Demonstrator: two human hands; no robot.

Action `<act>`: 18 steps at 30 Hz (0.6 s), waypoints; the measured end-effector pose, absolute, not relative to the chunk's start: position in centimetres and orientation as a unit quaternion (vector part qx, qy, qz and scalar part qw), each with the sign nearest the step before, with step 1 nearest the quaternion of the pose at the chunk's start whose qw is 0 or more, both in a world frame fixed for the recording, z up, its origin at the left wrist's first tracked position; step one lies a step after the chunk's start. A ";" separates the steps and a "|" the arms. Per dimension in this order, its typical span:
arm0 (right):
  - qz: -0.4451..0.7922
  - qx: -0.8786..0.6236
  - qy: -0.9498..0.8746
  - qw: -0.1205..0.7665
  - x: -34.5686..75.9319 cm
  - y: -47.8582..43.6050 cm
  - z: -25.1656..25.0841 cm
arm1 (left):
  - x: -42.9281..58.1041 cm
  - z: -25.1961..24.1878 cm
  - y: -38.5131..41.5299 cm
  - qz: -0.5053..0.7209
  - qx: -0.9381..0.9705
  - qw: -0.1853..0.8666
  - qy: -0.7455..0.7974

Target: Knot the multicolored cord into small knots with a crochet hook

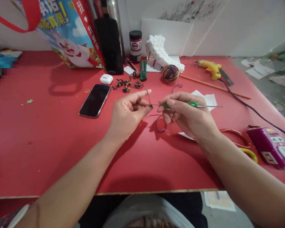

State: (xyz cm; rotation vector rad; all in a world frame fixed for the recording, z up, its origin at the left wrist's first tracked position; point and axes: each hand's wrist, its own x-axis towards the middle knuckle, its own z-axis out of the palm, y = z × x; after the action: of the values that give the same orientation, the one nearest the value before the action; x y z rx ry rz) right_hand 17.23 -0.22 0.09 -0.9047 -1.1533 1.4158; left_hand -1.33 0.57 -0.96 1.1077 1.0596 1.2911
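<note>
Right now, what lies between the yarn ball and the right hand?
In the head view, a loose purple strand curls on the red tabletop between the yarn ball and the right hand.

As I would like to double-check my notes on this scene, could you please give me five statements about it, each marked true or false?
1. The right hand holds a tool with a green handle. True.
2. The left hand holds the glue gun. False: the left hand holds yarn, and the glue gun lies on the table.
3. The yarn ball is multicoloured. True.
4. The jar has a white lid. False: its lid is black.
5. The small case on the table is white. True.
</note>
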 end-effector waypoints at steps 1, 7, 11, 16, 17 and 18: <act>0.584 -0.381 -0.485 0.527 17.3 -0.2 0.2 | -1.4 -1.0 0.5 0.539 0.486 0.518 0.452; 0.563 -0.386 -0.488 0.544 17.6 0.0 0.4 | -1.5 -1.2 0.4 0.529 0.544 0.469 0.452; 0.564 -0.390 -0.486 0.541 17.5 0.0 0.5 | -1.5 -1.2 0.4 0.523 0.562 0.449 0.458; 0.565 -0.397 -0.483 0.538 17.6 -0.1 0.6 | -1.6 -1.2 0.4 0.520 0.572 0.438 0.459; 0.565 -0.397 -0.486 0.536 17.6 -0.1 0.6 | -1.6 -1.2 0.4 0.518 0.573 0.438 0.460; 0.564 -0.397 -0.489 0.535 17.6 0.0 0.6 | -1.6 -1.3 0.3 0.517 0.574 0.437 0.460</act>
State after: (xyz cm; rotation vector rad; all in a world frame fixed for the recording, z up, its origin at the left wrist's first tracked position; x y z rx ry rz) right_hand 17.60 -0.04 0.57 -0.9451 -1.1644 1.3439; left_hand -1.57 0.34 -1.26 1.4285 1.1444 1.2870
